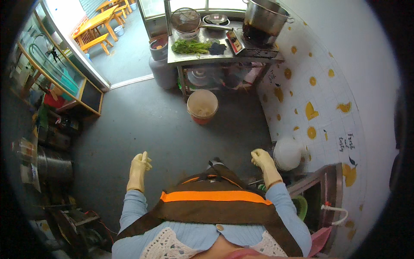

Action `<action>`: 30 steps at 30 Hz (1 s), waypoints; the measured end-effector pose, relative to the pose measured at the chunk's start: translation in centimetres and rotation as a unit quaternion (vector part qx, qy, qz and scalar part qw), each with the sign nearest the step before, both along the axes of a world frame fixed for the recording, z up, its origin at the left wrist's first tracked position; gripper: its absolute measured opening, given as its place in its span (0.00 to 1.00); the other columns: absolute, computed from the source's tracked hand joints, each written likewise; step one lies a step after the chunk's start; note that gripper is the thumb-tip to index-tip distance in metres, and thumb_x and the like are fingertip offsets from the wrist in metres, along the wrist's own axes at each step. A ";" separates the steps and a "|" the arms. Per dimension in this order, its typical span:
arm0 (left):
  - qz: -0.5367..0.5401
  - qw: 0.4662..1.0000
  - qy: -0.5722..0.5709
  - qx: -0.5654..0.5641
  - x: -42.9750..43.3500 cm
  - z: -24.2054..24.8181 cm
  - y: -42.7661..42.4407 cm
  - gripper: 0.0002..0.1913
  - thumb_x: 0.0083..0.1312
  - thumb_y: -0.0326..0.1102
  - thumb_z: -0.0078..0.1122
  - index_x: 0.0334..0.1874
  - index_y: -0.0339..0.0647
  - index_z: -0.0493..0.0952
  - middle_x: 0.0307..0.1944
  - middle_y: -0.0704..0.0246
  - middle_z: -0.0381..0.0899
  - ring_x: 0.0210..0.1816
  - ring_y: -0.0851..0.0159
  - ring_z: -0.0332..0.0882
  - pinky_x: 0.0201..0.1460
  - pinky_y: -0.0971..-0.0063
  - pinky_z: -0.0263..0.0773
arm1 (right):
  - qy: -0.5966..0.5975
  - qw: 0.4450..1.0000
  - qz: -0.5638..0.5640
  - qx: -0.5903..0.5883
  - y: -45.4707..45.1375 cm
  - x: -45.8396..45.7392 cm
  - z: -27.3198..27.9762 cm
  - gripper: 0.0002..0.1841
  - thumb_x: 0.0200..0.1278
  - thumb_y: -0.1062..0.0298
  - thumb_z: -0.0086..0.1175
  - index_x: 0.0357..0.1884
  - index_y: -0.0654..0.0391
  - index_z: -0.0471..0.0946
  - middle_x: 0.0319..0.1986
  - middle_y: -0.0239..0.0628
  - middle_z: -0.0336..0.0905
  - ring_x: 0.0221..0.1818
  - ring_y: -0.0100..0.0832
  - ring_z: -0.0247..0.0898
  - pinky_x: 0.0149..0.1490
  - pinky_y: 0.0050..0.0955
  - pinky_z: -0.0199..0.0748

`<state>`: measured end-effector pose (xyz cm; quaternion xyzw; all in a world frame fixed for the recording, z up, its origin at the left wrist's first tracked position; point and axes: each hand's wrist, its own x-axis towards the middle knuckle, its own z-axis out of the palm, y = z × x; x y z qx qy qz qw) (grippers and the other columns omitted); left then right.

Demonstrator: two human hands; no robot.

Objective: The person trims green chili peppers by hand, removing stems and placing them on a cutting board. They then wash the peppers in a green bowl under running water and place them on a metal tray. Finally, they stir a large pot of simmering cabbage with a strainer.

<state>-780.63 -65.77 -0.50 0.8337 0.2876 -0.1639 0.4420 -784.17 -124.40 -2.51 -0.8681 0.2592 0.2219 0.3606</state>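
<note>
My left hand (139, 168), in a cream rubber glove, is held out over the grey floor with nothing in it, its fingers partly curled. On the other side my right hand (266, 166), gloved alike, has its fingers curled in; no object shows in it. It is nearest to a white round container (288, 154) by the wall. Ahead stands a steel table (220, 60) bearing leafy green vegetables (190, 47), a dark cloth-like item (217, 48), a wire strainer (186, 21), and a large steel pot (266, 19) on a stove (255, 48).
A white bucket (203, 103) stands on the floor before the table, with a grey gas cylinder (164, 73) to its left. A glass-sided cabinet (92, 97) and metal pots line the left. At lower right is a sink (338, 191) with a white tap (336, 209).
</note>
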 end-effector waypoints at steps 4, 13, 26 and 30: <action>-0.056 0.994 -0.014 0.092 1.5 -2.4 0.6 0.22 0.84 0.50 0.58 0.65 0.40 0.85 0.51 0.61 0.92 0.46 0.66 0.89 0.54 0.63 0.82 | -0.098 0.985 0.126 -0.070 -0.1 15.0 -3.7 0.24 0.75 0.50 0.56 0.59 0.56 0.89 0.55 0.53 0.90 0.62 0.54 0.85 0.65 0.51 0.80; 0.029 0.997 0.059 -0.026 13.3 0.6 -3.0 0.25 0.88 0.47 0.51 0.76 0.37 0.77 0.64 0.62 0.89 0.63 0.60 0.86 0.70 0.63 0.78 | -0.349 0.914 0.141 -0.150 4.2 57.5 -7.7 0.21 0.75 0.55 0.59 0.60 0.59 0.85 0.56 0.58 0.87 0.61 0.61 0.82 0.66 0.58 0.79; -0.072 0.992 0.098 -0.045 28.2 0.2 -1.3 0.20 0.87 0.41 0.52 0.74 0.41 0.80 0.63 0.60 0.90 0.65 0.61 0.86 0.71 0.67 0.77 | -0.141 0.951 0.139 -0.237 3.3 72.8 -6.1 0.17 0.74 0.54 0.67 0.56 0.52 0.87 0.56 0.51 0.90 0.65 0.52 0.84 0.66 0.51 0.80; -0.167 0.984 0.065 -0.024 38.5 2.0 -1.2 0.21 0.87 0.41 0.52 0.72 0.37 0.80 0.60 0.59 0.92 0.63 0.59 0.88 0.69 0.66 0.79 | -0.276 0.961 -0.018 -0.002 2.6 68.6 -2.4 0.22 0.72 0.54 0.69 0.58 0.59 0.85 0.51 0.47 0.90 0.57 0.47 0.86 0.63 0.45 0.79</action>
